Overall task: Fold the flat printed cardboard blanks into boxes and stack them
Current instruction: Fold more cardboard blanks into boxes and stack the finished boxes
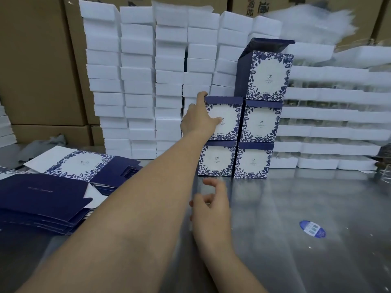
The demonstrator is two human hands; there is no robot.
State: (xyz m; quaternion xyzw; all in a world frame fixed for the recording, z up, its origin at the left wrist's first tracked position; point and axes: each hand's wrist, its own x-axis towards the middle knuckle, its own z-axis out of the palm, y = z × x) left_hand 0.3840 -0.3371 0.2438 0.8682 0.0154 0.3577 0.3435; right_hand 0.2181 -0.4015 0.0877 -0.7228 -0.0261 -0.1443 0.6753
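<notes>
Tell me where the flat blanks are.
In the head view the blanks lie piled on the table's left side, left of the stacked boxes and in front of the white blocks.

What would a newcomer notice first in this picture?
Five blue-and-white printed boxes stacked at centre catch the eye, with the left hand touching the left middle-row box. A pile of flat blanks lies at left; white blocks rise behind.

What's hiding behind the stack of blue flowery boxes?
White foam blocks piled high rise behind the boxes, with brown cartons further back. The part straight behind the boxes is covered.
</notes>
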